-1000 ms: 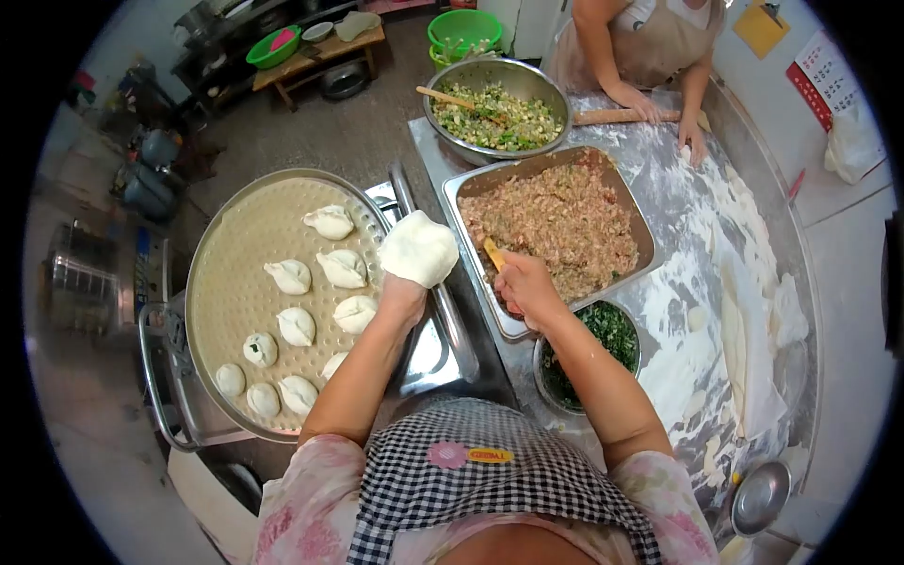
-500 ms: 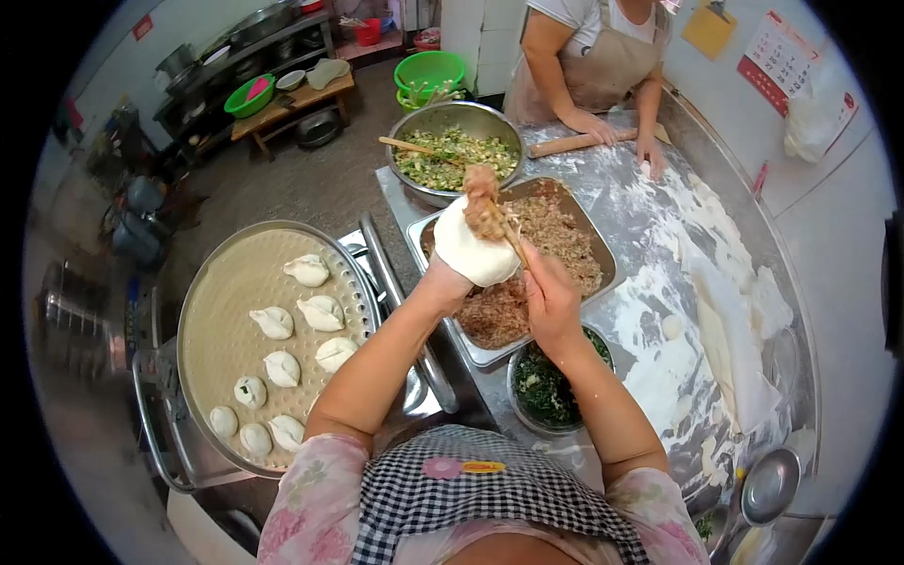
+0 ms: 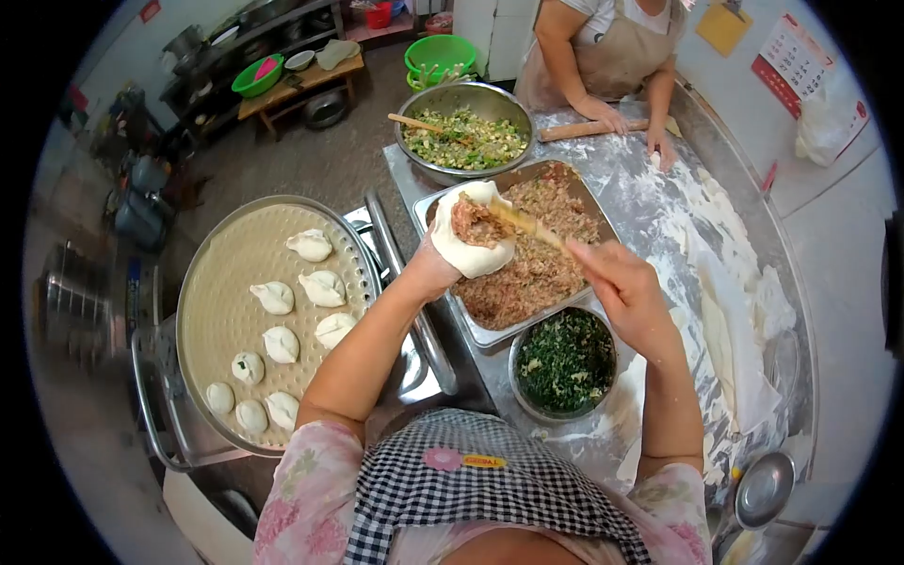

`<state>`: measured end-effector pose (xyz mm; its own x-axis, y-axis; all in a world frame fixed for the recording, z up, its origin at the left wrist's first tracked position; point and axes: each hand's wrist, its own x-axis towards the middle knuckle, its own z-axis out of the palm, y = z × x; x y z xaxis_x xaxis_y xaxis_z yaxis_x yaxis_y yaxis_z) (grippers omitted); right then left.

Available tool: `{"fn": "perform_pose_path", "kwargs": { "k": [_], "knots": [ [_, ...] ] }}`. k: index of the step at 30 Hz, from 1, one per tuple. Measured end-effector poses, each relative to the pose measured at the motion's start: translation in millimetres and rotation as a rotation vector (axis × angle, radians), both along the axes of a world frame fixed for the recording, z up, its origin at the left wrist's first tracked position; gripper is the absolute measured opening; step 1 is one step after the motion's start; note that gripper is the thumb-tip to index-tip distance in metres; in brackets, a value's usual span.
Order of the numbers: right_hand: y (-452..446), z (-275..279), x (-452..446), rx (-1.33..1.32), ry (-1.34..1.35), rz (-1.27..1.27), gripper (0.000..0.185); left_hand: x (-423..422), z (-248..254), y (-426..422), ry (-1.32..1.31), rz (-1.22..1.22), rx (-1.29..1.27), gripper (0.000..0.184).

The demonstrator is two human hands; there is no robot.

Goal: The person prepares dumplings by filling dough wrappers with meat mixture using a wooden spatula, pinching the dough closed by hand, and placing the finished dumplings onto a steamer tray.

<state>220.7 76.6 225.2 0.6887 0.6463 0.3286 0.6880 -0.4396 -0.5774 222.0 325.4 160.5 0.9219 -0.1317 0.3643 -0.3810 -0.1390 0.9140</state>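
Lower centre-right: round metal bowl (image 3: 533, 405) of dark chopped greens (image 3: 565, 363). Left: round perforated tan tray (image 3: 221, 311) with white pleated dumplings (image 3: 281, 345). Right hand (image 3: 626, 287), right of centre: fingers pinching end of a flat yellowish wooden spatula (image 3: 539, 232), far end at the pinkish meat filling (image 3: 474, 224). Filling's mid-frame on a round white dough wrapper (image 3: 480, 260), left hand (image 3: 435, 270) underneath; can't tell its fingers, hidden. Behind: rectangular steel tray (image 3: 488, 337) of minced meat. Upper right: co-worker's hand (image 3: 603, 113) on wooden rolling pin (image 3: 570, 130).
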Motion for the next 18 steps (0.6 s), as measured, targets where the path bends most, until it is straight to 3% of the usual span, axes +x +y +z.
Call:
{"fn": "perform_pose_path", "kwargs": {
  "k": [1, 4, 5, 8, 9, 12, 14, 16, 18],
  "knots": [
    [7, -5, 0, 0.021, -0.009, -0.033, 0.043, -1, 2, -3, 0.010, -0.014, -0.002, 0.054],
    [20, -22, -6, -0.047, -0.059, -0.032, 0.043, -9, -5, -14, 0.108, -0.075, -0.426, 0.044],
    [23, -25, -8, -0.091, -0.080, -0.012, 0.043, -15, -4, -15, 0.255, -0.040, -0.587, 0.044],
    [8, -27, 1, 0.048, -0.005, 0.006, 0.044, -9, -10, 6, 0.044, -0.055, -0.127, 0.052],
    [9, -30, 2, 0.097, -0.072, -0.019, 0.043, -15, -14, 2, 0.148, -0.077, -0.384, 0.050],
    [16, -51, -6, -0.120, -0.129, 0.004, 0.042, -12, -28, -3, 0.135, -0.137, -0.560, 0.053],
    [22, -55, -14, 0.003, 0.064, -0.006, 0.040, -9, -57, 2, 0.166, -0.091, -0.500, 0.063],
    [18, -57, -13, 0.155, 0.224, -0.033, 0.039, -19, -54, 4, 0.266, -0.035, -0.549, 0.065],
    [17, -56, -12, 0.147, 0.229, -0.056, 0.039, -27, -52, 1, 0.243, 0.106, -0.416, 0.070]
  ]
}}
